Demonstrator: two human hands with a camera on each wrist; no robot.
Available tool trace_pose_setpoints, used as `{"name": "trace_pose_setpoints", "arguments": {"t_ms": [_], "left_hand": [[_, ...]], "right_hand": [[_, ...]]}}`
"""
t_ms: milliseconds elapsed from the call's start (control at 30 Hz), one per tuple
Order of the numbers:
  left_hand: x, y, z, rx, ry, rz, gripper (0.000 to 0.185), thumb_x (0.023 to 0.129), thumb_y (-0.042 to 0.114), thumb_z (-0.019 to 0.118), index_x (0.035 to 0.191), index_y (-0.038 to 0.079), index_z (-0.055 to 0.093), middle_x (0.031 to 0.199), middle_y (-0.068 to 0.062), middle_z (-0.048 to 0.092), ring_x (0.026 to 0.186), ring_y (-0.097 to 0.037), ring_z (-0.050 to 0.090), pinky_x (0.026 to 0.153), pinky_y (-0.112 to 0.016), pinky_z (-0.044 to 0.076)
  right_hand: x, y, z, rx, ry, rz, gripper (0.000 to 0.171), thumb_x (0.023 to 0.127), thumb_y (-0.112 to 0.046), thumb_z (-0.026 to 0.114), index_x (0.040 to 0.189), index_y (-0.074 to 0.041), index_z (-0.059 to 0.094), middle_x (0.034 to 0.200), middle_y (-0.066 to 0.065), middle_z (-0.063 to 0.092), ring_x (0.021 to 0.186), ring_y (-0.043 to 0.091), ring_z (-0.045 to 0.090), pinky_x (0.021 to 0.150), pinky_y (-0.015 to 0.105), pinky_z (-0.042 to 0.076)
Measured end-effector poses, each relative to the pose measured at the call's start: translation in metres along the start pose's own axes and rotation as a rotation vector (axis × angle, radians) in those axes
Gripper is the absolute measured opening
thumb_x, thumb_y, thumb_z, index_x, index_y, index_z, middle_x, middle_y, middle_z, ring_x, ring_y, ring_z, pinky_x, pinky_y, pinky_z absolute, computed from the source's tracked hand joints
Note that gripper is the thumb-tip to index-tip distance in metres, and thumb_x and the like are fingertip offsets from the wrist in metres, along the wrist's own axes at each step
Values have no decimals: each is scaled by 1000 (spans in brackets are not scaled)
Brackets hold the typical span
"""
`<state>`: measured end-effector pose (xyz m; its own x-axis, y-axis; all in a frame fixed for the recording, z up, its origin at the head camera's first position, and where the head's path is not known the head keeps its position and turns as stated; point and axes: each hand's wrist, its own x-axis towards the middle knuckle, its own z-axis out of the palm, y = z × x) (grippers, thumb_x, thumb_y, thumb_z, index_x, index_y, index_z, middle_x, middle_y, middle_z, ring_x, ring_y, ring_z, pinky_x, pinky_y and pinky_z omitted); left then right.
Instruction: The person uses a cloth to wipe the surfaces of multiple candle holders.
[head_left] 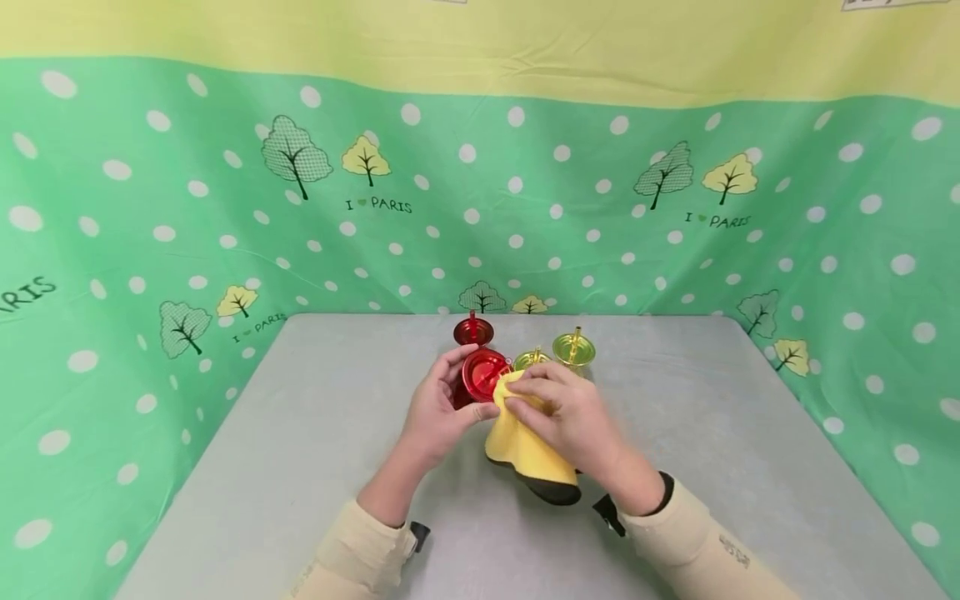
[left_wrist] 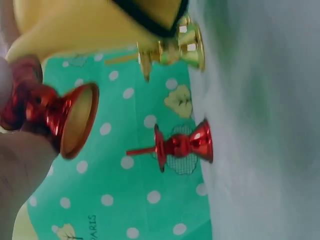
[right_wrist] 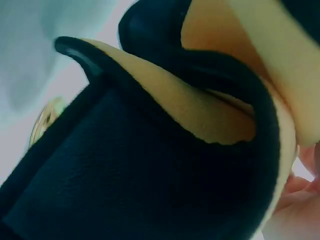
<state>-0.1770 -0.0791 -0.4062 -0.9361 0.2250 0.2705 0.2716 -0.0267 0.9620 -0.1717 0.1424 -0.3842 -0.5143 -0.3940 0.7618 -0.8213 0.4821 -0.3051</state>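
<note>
A shiny red candlestick (head_left: 482,374) with a dish-shaped top is gripped in my left hand (head_left: 437,417), tilted and raised off the table. In the left wrist view its flared base (left_wrist: 75,117) faces away from the fingers. My right hand (head_left: 573,418) pinches a yellow cloth (head_left: 525,442) with black edging. The cloth's upper end touches the candlestick's dish and hides part of it. Folds of the cloth (right_wrist: 200,107) fill most of the right wrist view, and the black side hangs downward.
Behind my hands a second red candlestick (head_left: 473,333) stands upright on the grey table (head_left: 315,450). Two gold candlesticks stand to its right, one gold candlestick (head_left: 574,348) farther right and another gold candlestick (head_left: 531,359) partly hidden. A green dotted curtain (head_left: 517,217) encloses the table's back and sides.
</note>
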Motion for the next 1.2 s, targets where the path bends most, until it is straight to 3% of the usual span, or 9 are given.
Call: {"name": "trace_pose_setpoints", "arguments": {"t_ms": [200, 367, 500, 567, 667, 833, 967, 1067, 1200], "left_hand": [[-6, 3, 2, 10, -21, 19, 89, 79, 6, 93, 154, 2, 46, 146, -19, 66, 120, -10, 69, 97, -21, 59], [-10, 8, -1, 57, -206, -37, 81, 84, 1, 89, 154, 4, 48, 146, -19, 67, 126, -23, 68, 99, -22, 59], [-10, 9, -6, 22, -359, -117, 71, 89, 3, 85, 151, -2, 50, 142, -23, 67, 122, -22, 69, 97, -23, 60], [-9, 8, -8, 4, -383, -146, 69, 91, 4, 84, 151, -3, 50, 140, -24, 66, 120, -20, 70, 96, -24, 61], [-6, 6, -7, 6, -331, -145, 71, 91, 4, 84, 153, 1, 49, 142, -21, 67, 119, -20, 70, 95, -23, 60], [0, 2, 5, 133, -43, -27, 82, 84, 8, 90, 154, 13, 48, 145, -9, 68, 126, -24, 68, 100, -26, 59], [2, -2, 12, 290, 145, 97, 91, 77, 11, 94, 154, 10, 46, 145, -10, 68, 129, -28, 68, 107, -40, 58], [3, -3, 13, 301, 188, 134, 93, 75, 11, 95, 154, 10, 46, 143, -12, 69, 129, -29, 68, 107, -45, 58], [4, -5, 12, 250, 184, 109, 92, 74, 10, 96, 152, 17, 50, 139, -9, 70, 127, -26, 69, 105, -38, 59]], "right_hand": [[0, -2, 3, 27, 40, -20, 26, 76, 3, 92, 100, -5, 84, 98, 9, 73, 80, 17, 67, 63, 19, 55], [7, 6, -4, -24, 18, -1, 25, 75, 0, 95, 97, -6, 84, 97, 9, 74, 85, 21, 71, 68, 26, 62], [13, 12, -6, 9, -28, -109, 28, 73, -4, 97, 98, -9, 85, 101, 8, 74, 95, 22, 73, 79, 28, 65], [15, 15, -6, 20, -49, -158, 30, 72, -4, 97, 99, -10, 85, 102, 8, 74, 96, 22, 73, 81, 28, 65], [16, 16, -7, 14, -50, -143, 30, 73, 0, 96, 99, -8, 84, 101, 9, 75, 94, 23, 73, 79, 29, 65], [13, 15, -3, 5, -37, 58, 21, 78, 1, 93, 95, -5, 84, 97, 8, 76, 85, 21, 72, 67, 24, 61], [8, 10, 6, 65, -26, 189, 17, 82, -5, 92, 97, -7, 85, 99, 8, 79, 90, 23, 72, 66, 19, 56], [7, 7, 10, 96, 12, 238, 17, 83, -7, 92, 99, -7, 85, 102, 9, 80, 99, 25, 74, 74, 21, 60], [7, 5, 11, 114, 26, 300, 17, 83, -7, 92, 99, -8, 85, 105, 10, 79, 103, 27, 74, 78, 27, 63]]}}
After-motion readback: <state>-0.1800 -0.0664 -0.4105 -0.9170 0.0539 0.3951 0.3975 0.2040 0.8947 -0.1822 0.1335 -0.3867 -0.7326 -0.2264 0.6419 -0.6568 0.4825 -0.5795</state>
